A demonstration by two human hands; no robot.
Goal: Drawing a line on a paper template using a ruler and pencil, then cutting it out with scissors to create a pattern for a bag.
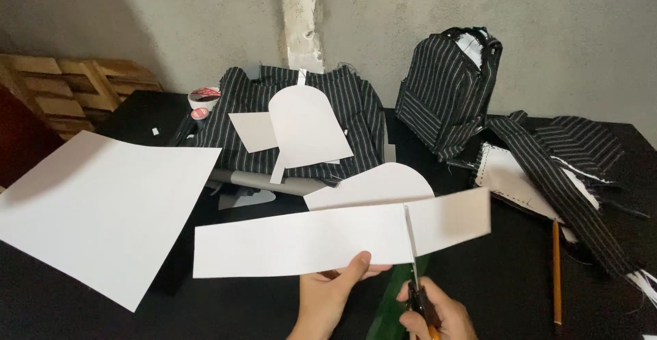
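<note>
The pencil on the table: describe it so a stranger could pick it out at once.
Start at the black table and go to the small striped backpack standing against the wall on the right. Below it lie striped fabric strips; just under their lower edge a thin orange-brown pencil lies nearly straight up and down the picture. It is the only slim wooden stick among cloth and white paper.

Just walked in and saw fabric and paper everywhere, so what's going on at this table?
A person is cutting a long white paper strip. The left hand holds it by the lower edge while the right hand works scissors, whose blades are partway up through the strip near its right end. Around them on the black table lie a large white sheet, arch-shaped paper patterns on striped fabric, a small striped backpack and a pencil.
</note>
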